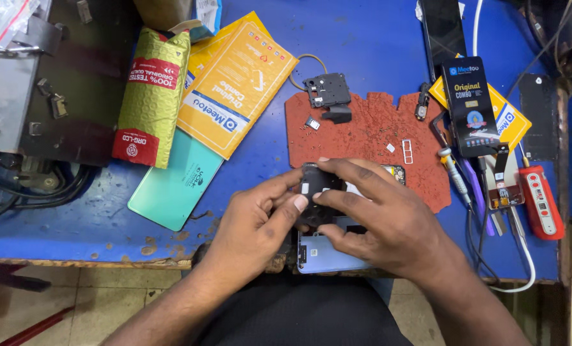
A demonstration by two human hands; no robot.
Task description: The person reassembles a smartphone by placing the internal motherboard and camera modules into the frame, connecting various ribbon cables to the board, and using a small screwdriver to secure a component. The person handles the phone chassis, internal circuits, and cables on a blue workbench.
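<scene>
Two bare hands meet at the near middle of the blue table, over an opened phone that lies at the table's near edge. The left hand pinches a small black part between thumb and forefinger, the thumb tip pressed against its left side. The right hand reaches across from the right, its fingers curled and slightly spread, the fingertips touching the top and right side of the same part, so both hands hold it just above the phone. Just beyond the hands lies a rust-red work mat with ragged edges; on its far left sits a black camera frame, and a small white tray lies nearer the right. To the left of the mat lie an orange packet, a green-gold padded pouch and a mint-green back cover. To the right are a black box, a screwdriver and a red tool, all well apart from the hands.
</scene>
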